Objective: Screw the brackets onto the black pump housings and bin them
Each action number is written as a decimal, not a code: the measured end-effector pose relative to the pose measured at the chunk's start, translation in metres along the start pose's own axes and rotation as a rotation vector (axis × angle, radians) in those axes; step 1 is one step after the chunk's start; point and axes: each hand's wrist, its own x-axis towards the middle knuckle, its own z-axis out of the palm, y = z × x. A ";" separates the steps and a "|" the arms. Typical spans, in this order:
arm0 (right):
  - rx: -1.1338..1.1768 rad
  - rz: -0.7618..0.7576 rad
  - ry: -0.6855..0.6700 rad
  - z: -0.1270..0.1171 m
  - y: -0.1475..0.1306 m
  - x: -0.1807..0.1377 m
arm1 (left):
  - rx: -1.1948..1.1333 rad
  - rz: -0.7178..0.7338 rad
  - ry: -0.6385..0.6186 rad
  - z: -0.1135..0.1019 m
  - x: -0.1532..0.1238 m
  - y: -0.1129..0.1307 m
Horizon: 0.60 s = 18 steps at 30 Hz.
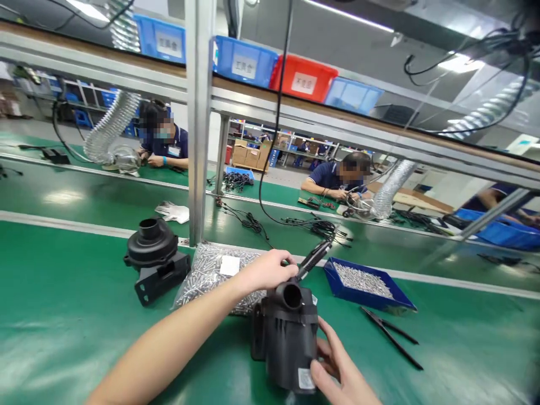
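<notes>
A black plastic housing (291,343), roughly cylindrical with a round open port at its top and a white label low down, stands in front of me. My left hand (272,270) reaches across and is closed over its top, behind the port; some fingertips are hidden there. A slim black part (314,260) slants up beside that hand, and I cannot tell whether it is joined to the housing. Against the lower right side, my right hand (341,368) curls its thumb and fingers around the housing.
Left of the housing sit a black blower unit (154,253) and a clear bag of metal screws (206,275). At right are a blue tray (400,301) of small metal parts and black-handled pliers (392,334). A metal post (197,140) rises behind; two co-workers sit across the bench.
</notes>
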 end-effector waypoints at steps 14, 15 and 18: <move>0.446 -0.194 -0.029 -0.052 0.046 0.005 | -0.490 -0.014 -0.194 0.013 -0.009 0.018; 0.490 -0.202 -0.010 -0.053 0.050 0.006 | -0.488 -0.013 -0.205 0.011 -0.008 0.017; 0.559 -0.227 0.004 -0.052 0.055 0.012 | -0.460 -0.032 -0.231 0.009 -0.009 0.015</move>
